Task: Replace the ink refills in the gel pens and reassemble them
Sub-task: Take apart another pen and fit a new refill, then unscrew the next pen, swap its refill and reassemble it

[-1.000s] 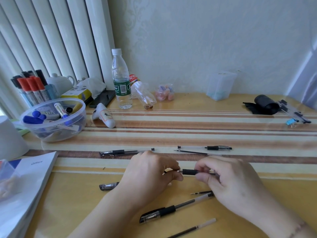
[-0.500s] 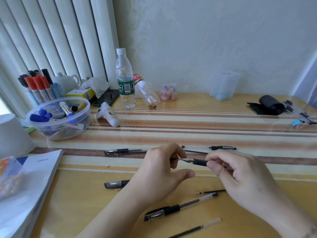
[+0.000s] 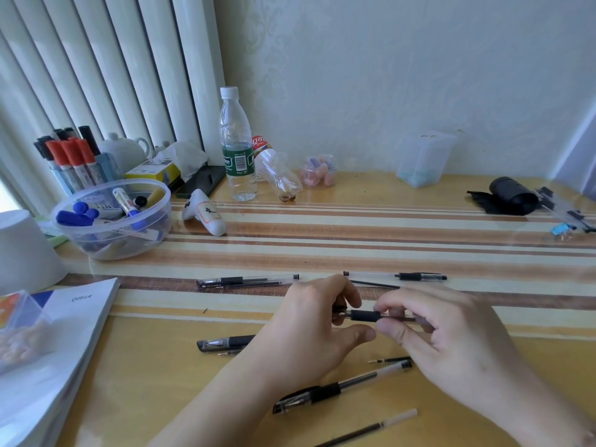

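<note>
Taking the pen in your hands (image 3: 366,316) as the landmark, nearest you lies a loose refill (image 3: 371,429) on the tabletop (image 3: 354,227), thin and light; judged flexible, so lift it near its middle, not by the tip. Just beyond it a capped pen (image 3: 342,388) lies slanted, with a short pen tip piece (image 3: 390,360) beside its far end. Left of the landmark, partly under your left wrist, lies another pen (image 3: 225,342).

The held pen sits level above the tabletop, between both hands. Your right hand (image 3: 445,337) has its fingers clamped on the clear barrel just right of the black rubber grip. Your left hand (image 3: 309,327) has its fingers curled round the tip end; the exact contact is hidden. The barrel looks smooth and likely slippery, so take hold on the rubber grip when twisting. The tip is judged fragile.

Beyond the landmark lie two more pens, one left (image 3: 246,281) and one right (image 3: 395,276).
</note>
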